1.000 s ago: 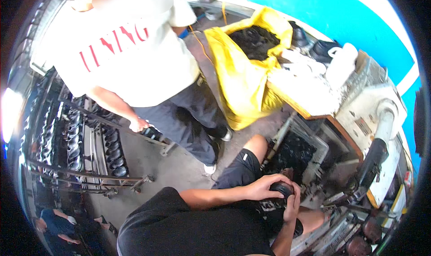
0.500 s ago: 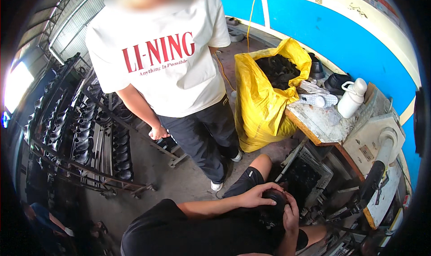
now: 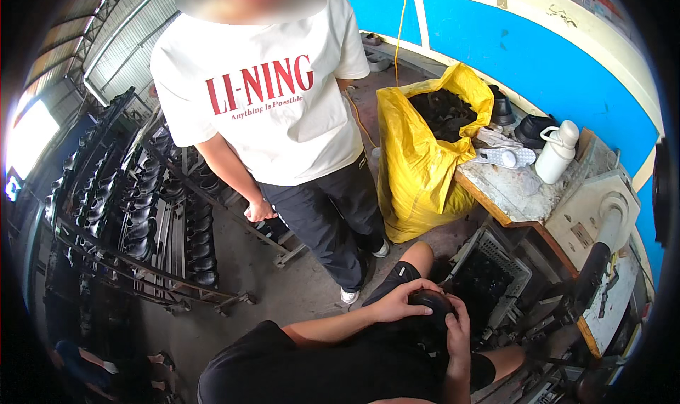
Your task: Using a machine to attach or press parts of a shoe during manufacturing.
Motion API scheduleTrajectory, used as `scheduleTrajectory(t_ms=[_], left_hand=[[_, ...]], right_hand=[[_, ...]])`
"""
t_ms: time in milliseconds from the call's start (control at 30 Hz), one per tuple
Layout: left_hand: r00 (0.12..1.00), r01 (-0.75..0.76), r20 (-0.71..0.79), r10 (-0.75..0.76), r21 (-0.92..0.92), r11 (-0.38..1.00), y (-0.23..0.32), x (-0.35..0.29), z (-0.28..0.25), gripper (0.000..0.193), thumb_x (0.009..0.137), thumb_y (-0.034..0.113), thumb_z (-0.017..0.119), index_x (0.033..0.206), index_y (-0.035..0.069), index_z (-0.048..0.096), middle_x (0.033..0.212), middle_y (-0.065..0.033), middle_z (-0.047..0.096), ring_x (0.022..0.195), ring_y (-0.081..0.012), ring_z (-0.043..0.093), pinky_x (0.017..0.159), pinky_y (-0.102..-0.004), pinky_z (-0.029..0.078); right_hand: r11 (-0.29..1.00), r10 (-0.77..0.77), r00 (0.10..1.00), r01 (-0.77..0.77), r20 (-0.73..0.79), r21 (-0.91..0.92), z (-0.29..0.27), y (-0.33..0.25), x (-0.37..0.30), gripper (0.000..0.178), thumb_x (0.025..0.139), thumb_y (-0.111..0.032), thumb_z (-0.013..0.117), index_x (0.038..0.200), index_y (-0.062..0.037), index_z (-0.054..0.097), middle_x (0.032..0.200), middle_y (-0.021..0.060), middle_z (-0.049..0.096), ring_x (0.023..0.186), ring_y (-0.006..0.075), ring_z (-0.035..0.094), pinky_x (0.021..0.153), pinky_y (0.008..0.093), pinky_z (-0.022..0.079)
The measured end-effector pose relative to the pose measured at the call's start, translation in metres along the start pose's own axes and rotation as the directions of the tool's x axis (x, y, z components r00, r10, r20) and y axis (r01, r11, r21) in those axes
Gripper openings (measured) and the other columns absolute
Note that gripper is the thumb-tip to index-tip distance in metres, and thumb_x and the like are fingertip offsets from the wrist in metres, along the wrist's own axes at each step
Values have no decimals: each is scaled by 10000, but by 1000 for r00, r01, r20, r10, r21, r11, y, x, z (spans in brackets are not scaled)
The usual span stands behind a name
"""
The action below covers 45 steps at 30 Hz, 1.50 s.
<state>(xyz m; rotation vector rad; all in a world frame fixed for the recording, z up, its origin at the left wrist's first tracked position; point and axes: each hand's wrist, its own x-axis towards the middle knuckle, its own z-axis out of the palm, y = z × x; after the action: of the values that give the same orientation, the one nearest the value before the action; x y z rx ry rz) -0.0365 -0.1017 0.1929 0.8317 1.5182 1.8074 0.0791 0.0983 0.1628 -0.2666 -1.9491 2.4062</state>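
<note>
Two-handed grip: black domed piece (image 3: 435,302), possibly shoe, clasped between left hand (image 3: 401,303) and right hand (image 3: 459,326), before black shirt (image 3: 312,365). Holding step judged under way; any turn would call for evenly matched fingers. Smooth, faintly glossy curve crossed by left thumb. Lattice-sided plastic crate (image 3: 520,276) set nearby; crinkled yellow sack (image 3: 418,184) stood beyond, stuffed with dark scraps (image 3: 445,114).

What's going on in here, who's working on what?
A seated person grips a dark rounded object in both hands, the left hand on one side and the right hand on the other. Close by is a grey crate with dark pieces in it. A person in a white T-shirt stands in front, beside a yellow sack filled with dark material. A white flask stands on the workbench.
</note>
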Motion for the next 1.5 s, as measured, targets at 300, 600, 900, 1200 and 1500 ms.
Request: scheduleTrajectory(t_ms=[300,600,900,1200,1500], left_hand=[[999,-12,53,11,8,1000,-3,8,24,510,896,-11,735,1364,18,534,1370,-104,589,1311,-210,540,1135,-373,410],[998,13,55,-16,48,999,9,14,36,505,902,-3,738,1363,13,533,1330,-81,593,1279,-186,548,1112,-341,423],[985,9,173,-14,26,1000,11,39,67,478,905,2,735,1339,8,537,1291,-82,605,1240,-175,570,1086,-326,444],[964,146,254,-72,-285,947,-22,92,89,493,894,21,729,1351,35,543,1318,-102,609,1249,-215,582,1086,-383,458],[939,318,332,-87,-745,586,-34,113,165,577,911,181,757,1412,59,498,1397,-126,562,1419,-357,443,1180,-546,354]], right_hand=[[971,-19,1000,13,20,237,-31,10,-28,445,871,-165,593,1291,-19,580,1425,138,510,1365,275,447,1188,414,289],[961,0,1000,-2,4,276,-26,2,-29,514,878,-239,632,1345,-42,546,1356,99,546,1291,233,487,1148,385,325],[930,-90,994,108,-69,351,-49,8,-56,578,837,-200,588,1377,-5,518,1386,136,539,1321,258,487,1177,406,315],[891,8,894,-210,-449,-402,-126,22,-126,802,840,-159,704,1555,-29,364,1597,138,385,1517,276,286,1244,426,201],[813,104,652,379,-751,442,-162,16,-215,806,932,-473,673,1580,-119,348,1601,82,393,1441,268,417,1201,440,332]])
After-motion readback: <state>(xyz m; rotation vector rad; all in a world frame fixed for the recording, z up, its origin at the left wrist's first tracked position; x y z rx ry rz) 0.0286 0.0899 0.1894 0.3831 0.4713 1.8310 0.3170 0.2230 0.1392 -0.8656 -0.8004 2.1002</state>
